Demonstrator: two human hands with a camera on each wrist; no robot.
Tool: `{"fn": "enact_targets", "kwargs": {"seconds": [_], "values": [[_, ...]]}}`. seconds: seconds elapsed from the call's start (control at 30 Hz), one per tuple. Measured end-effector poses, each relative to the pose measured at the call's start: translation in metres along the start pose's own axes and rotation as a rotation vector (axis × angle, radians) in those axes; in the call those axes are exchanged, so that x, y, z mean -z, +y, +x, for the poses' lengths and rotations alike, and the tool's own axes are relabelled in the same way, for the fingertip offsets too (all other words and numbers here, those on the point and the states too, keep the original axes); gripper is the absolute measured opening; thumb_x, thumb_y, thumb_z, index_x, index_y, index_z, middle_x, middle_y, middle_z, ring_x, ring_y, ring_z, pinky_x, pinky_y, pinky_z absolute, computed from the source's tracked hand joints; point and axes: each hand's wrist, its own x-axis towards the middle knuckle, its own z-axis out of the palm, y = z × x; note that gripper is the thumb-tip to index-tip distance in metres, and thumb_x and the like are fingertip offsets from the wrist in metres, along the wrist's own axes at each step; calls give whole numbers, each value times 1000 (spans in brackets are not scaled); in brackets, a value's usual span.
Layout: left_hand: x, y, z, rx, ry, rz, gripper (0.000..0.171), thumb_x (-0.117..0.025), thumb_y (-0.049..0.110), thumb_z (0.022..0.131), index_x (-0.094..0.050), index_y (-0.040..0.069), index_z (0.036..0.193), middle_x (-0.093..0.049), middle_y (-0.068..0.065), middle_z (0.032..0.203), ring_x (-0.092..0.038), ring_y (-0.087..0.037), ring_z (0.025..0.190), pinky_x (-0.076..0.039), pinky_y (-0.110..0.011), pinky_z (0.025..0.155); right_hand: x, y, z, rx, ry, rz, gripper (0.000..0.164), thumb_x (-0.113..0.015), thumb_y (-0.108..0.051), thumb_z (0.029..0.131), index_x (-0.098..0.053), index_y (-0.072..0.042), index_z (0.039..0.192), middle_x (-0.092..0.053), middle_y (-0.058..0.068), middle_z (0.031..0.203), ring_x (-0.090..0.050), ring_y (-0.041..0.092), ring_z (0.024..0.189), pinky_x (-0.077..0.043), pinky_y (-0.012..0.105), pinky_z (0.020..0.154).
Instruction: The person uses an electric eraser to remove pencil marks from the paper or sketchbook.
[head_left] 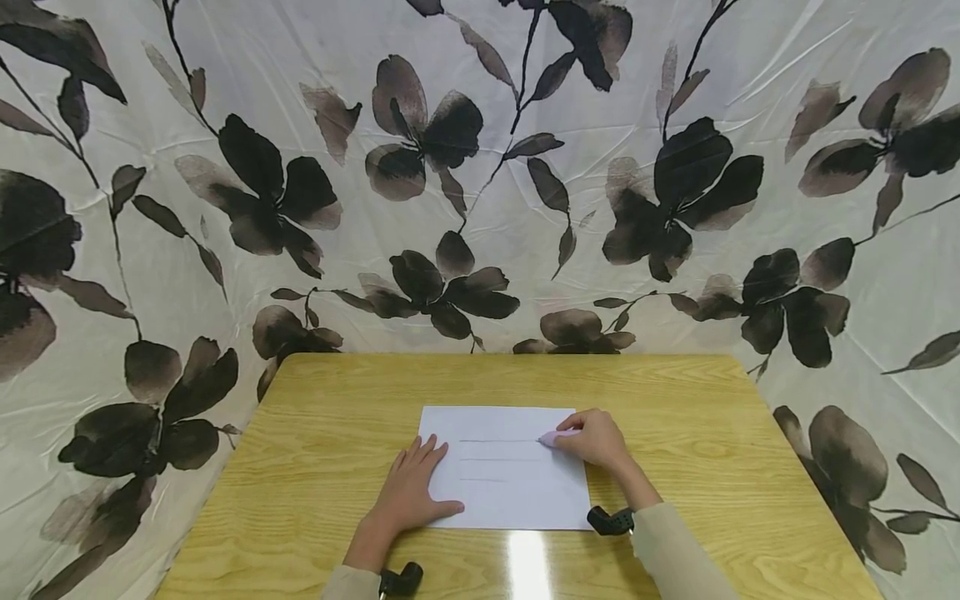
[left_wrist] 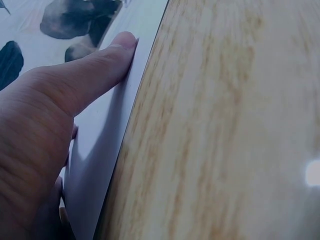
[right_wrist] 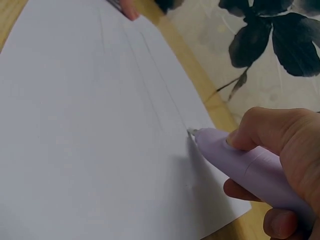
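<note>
A white sheet of paper [head_left: 517, 500] lies on the table, with three thin, roughly parallel lines across it. My left hand [head_left: 410, 487] rests on its left edge, fingers spread and thumb out along the lower side. In the left wrist view the thumb [left_wrist: 107, 60] presses near the paper's edge. My right hand [head_left: 596, 439] grips a thick lavender pen-shaped tool [right_wrist: 242, 162] near its front. Its small metal tip touches the paper at the right end of the farthest line. Whether the lines are drawn or cut, I cannot tell.
The wood-grain table [head_left: 337, 400] reaches back to a white cloth [head_left: 540, 242] printed with dark flowers. Black wrist devices [head_left: 611, 521] sit at both cuffs. A bright reflection shows on the table below the paper.
</note>
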Motion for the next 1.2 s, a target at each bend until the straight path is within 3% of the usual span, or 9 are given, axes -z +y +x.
{"fn": "enact_targets", "kwargs": {"seconds": [1.2], "values": [[-3,-3,1,7,-9,15,107,-64,79,67,-40,14,149,-28,-11,157,-14,-34,146,-13,-54,115,-1,0,2,-5,-11,-12,18,-83,-39,74,-77,-23,79,-67,-4,87,-56,17,79,-46,35,69]]}}
